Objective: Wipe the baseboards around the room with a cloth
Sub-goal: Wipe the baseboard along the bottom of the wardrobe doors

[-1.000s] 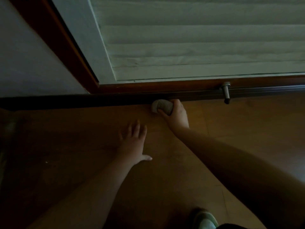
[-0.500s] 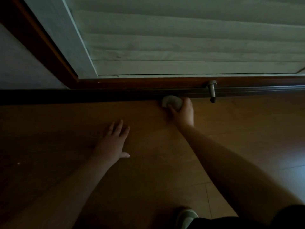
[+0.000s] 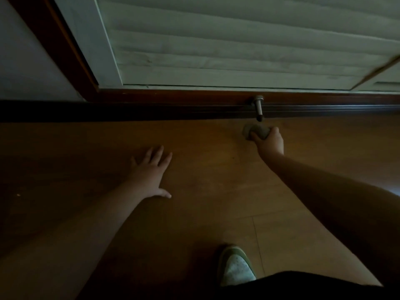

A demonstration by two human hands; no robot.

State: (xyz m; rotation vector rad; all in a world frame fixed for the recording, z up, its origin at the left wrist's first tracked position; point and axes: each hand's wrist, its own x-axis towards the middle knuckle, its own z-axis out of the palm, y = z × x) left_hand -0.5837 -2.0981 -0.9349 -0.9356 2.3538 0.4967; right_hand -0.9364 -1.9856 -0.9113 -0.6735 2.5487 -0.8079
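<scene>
Wooden floor [image 3: 194, 224] down here is pretty dim, with my shoe [image 3: 236, 267] poking in at the bottom. Left hand [image 3: 151, 172] is flat on the boards, fingers spread, propping me up. Further out, my right hand [image 3: 269, 142] is curled round the balled-up cloth [image 3: 255, 131], which sits just short of the dark baseboard [image 3: 151, 112], right below the metal door stopper [image 3: 258, 107]. I'm mid-wipe, I'd say. Next I'd have to work the cloth around that stopper and carry on rightwards.

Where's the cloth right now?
The cloth is bunched in the right hand, right of centre, just below the metal door stopper near the baseboard.
</scene>
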